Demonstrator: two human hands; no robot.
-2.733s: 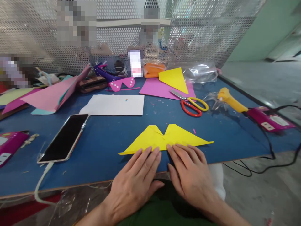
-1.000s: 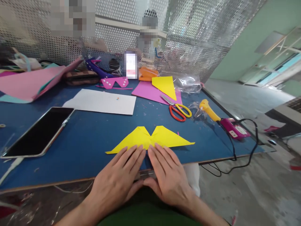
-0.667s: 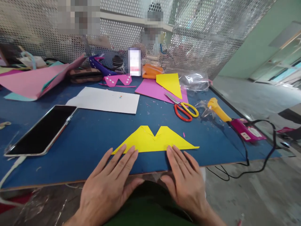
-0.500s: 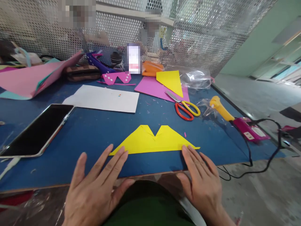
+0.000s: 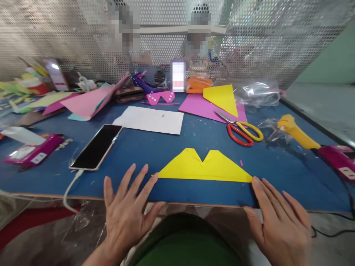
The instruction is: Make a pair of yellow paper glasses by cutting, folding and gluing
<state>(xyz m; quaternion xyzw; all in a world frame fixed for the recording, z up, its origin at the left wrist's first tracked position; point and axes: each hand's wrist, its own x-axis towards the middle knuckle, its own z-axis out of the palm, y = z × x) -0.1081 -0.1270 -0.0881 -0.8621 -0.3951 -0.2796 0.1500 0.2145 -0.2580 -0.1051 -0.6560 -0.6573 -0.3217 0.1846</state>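
A folded yellow paper piece (image 5: 203,171), with a V notch in its top edge, lies flat near the front of the blue table. My left hand (image 5: 127,207) is open, fingers spread, its index fingertip touching the paper's left tip. At the right tip rest the fingertips of my right hand (image 5: 280,218), which is open with its fingers stretched out. Beyond the paper lie scissors (image 5: 241,129) with one red and one yellow handle, their blades over a purple sheet (image 5: 194,105) and close to a yellow paper scrap (image 5: 222,96).
A white card (image 5: 151,120) and a charging phone (image 5: 97,147) lie left of centre. Pink paper glasses (image 5: 161,98) sit farther back, near a lit phone (image 5: 178,75). A yellow glue gun (image 5: 299,133) is on the right. Perforated mesh (image 5: 161,44) borders the table's back.
The view has swung left, bringing more of the table's left side into sight. My hands have moved apart, out to the paper's two tips. The paper remains flat.
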